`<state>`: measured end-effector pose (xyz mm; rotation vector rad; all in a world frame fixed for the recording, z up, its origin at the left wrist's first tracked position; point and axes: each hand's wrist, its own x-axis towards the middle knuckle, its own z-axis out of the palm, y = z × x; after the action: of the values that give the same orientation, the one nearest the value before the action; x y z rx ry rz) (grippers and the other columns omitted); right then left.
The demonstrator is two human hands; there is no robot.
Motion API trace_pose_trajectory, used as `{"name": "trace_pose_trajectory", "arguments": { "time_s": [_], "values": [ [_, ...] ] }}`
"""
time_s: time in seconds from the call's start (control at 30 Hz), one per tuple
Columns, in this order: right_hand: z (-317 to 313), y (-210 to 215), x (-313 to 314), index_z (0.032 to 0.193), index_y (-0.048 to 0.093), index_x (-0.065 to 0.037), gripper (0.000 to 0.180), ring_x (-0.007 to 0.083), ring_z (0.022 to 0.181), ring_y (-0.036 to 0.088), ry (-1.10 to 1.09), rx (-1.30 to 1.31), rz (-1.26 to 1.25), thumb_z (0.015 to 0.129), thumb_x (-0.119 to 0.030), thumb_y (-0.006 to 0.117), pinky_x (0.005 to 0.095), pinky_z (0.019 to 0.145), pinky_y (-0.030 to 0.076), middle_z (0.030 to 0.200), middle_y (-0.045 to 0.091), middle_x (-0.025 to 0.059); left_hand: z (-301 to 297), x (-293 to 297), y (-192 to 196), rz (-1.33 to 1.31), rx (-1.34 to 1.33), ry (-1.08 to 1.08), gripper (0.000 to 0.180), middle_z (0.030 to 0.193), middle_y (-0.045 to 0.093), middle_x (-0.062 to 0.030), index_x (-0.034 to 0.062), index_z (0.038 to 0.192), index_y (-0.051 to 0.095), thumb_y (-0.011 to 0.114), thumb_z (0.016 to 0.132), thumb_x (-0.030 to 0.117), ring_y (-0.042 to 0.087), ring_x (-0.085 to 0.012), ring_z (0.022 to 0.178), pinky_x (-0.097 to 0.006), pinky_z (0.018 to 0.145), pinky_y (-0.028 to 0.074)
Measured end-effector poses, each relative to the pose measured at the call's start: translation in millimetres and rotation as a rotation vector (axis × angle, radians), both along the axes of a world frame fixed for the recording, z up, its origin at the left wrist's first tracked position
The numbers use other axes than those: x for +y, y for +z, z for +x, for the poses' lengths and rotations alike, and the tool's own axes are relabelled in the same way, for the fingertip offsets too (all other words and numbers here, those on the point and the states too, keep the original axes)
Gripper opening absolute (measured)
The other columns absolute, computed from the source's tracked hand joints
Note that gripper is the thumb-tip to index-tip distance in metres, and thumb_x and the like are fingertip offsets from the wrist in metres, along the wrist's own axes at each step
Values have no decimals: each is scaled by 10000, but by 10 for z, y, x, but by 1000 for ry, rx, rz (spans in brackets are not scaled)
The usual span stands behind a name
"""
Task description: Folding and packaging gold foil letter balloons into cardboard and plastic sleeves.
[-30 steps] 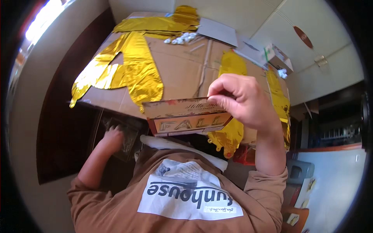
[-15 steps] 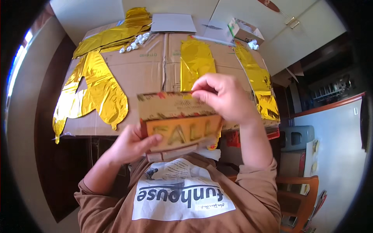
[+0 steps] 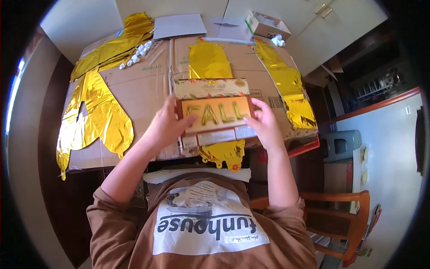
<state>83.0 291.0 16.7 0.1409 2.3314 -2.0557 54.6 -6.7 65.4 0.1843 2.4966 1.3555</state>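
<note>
A flat printed box [image 3: 217, 130] with an orange front panel and a picture of gold letter balloons is held over the near part of a cardboard-covered table. My left hand [image 3: 168, 123] grips its left edge, thumb on the front. At the right edge, my right hand [image 3: 267, 123] pinches it with the thumb in front. Behind and under the box lies a gold foil balloon [image 3: 209, 62], partly hidden, its lower end hanging past the table's front edge. An uninflated A-shaped foil balloon [image 3: 103, 119] lies to the left, and a long one [image 3: 284, 89] to the right.
More folded gold foil [image 3: 105, 51] lies at the back left beside several small white lumps [image 3: 136, 57]. A pale flat board [image 3: 179, 27] and an open carton [image 3: 267, 25] sit at the back. A wooden chair [image 3: 340, 197] and grey plastic stool [image 3: 342, 145] stand right.
The box has moved away from my body, over the table, and levelled out. My right hand has come down from the top edge to grip the right side.
</note>
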Motion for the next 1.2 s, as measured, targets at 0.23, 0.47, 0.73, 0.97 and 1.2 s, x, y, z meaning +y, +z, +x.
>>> {"name": "trace_pose_trajectory", "arguments": {
  "time_s": [0.23,0.47,0.73,0.97,1.2],
  "values": [
    [-165,153,-139,1330,536,16,611,329,835,708,-50,-27,783,822,-218,783,419,775,547,900,712,185,-194,93,-463,-291,743,-298,502,1267,565,-159,92,1270,624,753,824,283,509,-366,1220,-473,1043,406],
    [635,65,-194,1034,583,-2,429,319,788,678,-356,129,984,839,-321,793,423,700,540,855,680,161,-260,53,-641,-265,806,-371,469,1259,581,-131,91,1238,645,756,812,255,515,-347,1199,-460,1039,407],
    [1095,-638,-602,1155,525,15,389,146,884,638,-399,-222,-891,875,-103,768,309,789,539,987,652,94,-269,102,-647,-257,804,-381,461,1231,583,-124,90,1201,659,760,788,268,516,-340,1192,-456,1045,407],
    [1505,-678,-526,1159,555,21,354,174,999,649,-419,-226,-725,848,-20,719,331,916,518,1094,655,102,-29,197,-515,-247,786,-502,485,1239,570,-145,86,1217,654,775,770,228,519,-359,1189,-475,1054,413],
    [1460,-703,-57,1370,501,34,546,182,1169,601,-129,-140,-742,874,-78,701,341,1026,454,1277,630,107,-101,395,-590,-167,804,-612,516,1254,551,-128,76,1226,654,769,765,277,500,-344,1234,-457,1062,406]
  ]
}}
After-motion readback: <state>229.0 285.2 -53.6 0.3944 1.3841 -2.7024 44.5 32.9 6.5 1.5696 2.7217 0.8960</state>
